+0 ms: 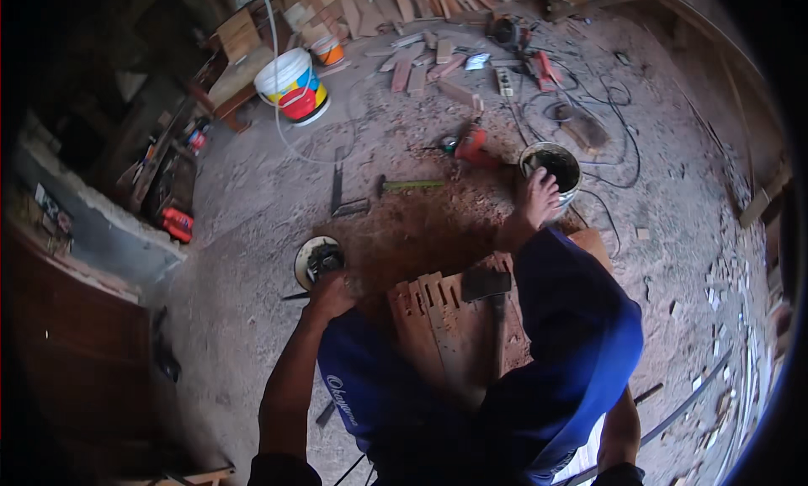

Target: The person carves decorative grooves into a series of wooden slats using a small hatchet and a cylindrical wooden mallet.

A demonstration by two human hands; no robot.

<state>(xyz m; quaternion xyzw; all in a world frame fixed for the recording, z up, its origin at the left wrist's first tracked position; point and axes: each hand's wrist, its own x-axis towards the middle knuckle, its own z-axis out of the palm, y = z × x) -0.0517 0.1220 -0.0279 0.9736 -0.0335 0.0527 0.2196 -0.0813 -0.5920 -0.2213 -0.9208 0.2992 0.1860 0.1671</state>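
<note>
Left hand [330,294] gripping angle grinder [317,260], fingers closed

The dusty floor [252,208] carries a slotted wooden board [438,326], with a steel square [341,201] beyond it, a dark bucket [551,168] right, scrap wood [421,61] farther off.

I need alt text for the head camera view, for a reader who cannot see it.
Seen from above, a person in blue shorts crouches on a dusty workshop floor, the left hand on a round power tool and the right hand on the rim of a small metal bucket. Slotted wooden boards and a hatchet lie between the knees. Wood scraps, cables and a white bucket lie beyond.
</note>
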